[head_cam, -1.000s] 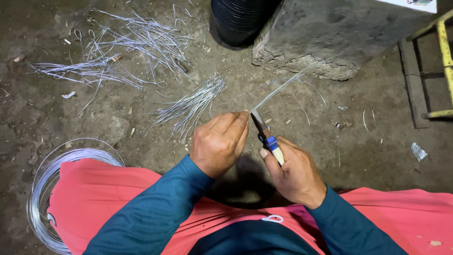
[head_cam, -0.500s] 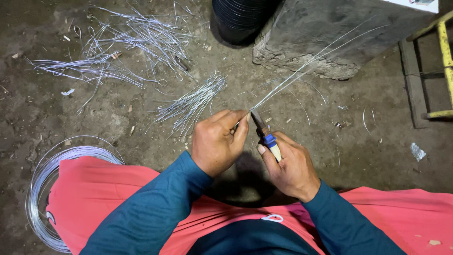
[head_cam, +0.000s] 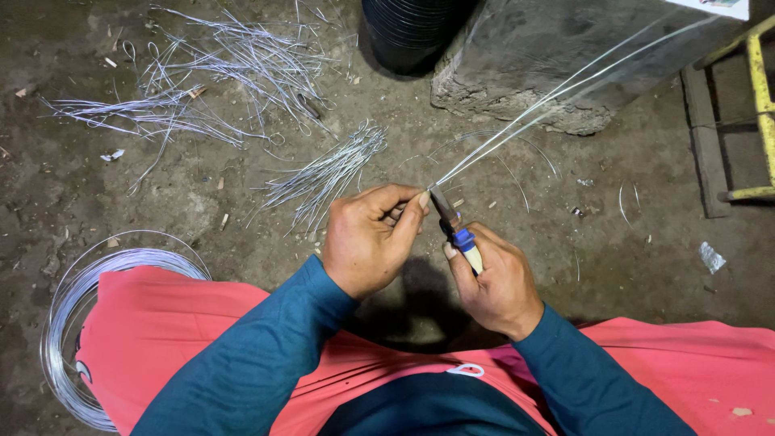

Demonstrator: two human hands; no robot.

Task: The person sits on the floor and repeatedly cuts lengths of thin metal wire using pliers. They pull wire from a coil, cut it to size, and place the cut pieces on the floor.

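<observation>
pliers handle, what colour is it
Blue and cream, seen in the head view: the pliers are gripped in the right hand.

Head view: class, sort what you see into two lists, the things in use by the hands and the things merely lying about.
In use:
left hand pinching the long wire strands
right hand holding the pliers

Lying about:
wire coil
cut wire bundle
scattered wire pieces
black bucket
concrete block
yellow frame

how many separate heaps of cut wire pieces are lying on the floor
2. A large loose heap of thin silver wire pieces spreads across the upper left. A smaller, tighter bundle lies just above the left hand. Stray single pieces lie scattered elsewhere.
</observation>
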